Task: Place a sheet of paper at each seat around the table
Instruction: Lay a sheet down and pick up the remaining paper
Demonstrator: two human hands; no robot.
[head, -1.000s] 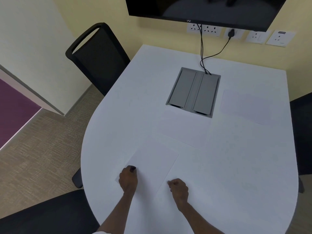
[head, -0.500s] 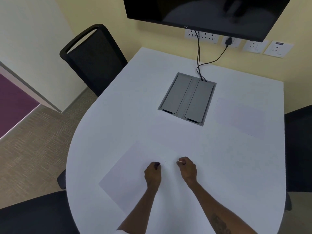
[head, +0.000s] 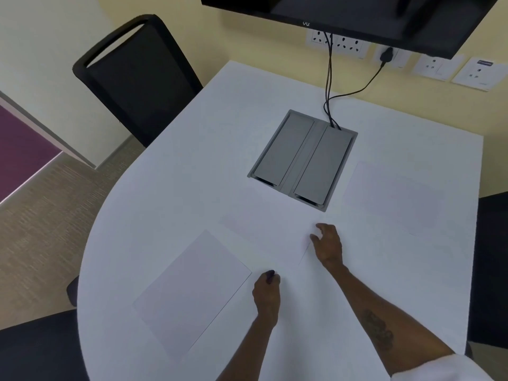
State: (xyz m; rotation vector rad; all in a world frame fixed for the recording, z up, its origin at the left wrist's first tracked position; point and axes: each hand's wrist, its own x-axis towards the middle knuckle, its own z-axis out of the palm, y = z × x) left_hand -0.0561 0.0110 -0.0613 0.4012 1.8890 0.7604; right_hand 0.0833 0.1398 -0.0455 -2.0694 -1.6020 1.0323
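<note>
Three white sheets lie on the white table [head: 170,171]. The near-left sheet [head: 192,292] lies flat by the black chair [head: 35,347] at the table's near-left edge. My left hand [head: 266,294] rests just beyond that sheet's right corner, fingers curled, holding nothing. A middle sheet [head: 261,224] lies just in front of the grey cable box [head: 302,160]. My right hand [head: 327,244] is at this sheet's right edge, fingers spread and empty. The third sheet [head: 393,193] lies at the right side, in front of the right-hand black chair [head: 492,270].
A black chair [head: 137,78] stands at the table's far-left side with no sheet in front of it. Black cables [head: 330,86] run from the wall sockets into the cable box. A dark screen [head: 357,12] hangs on the wall above.
My left hand has come off the near-left sheet and sits to its right. My right hand has moved forward and opened at the middle sheet's edge.
</note>
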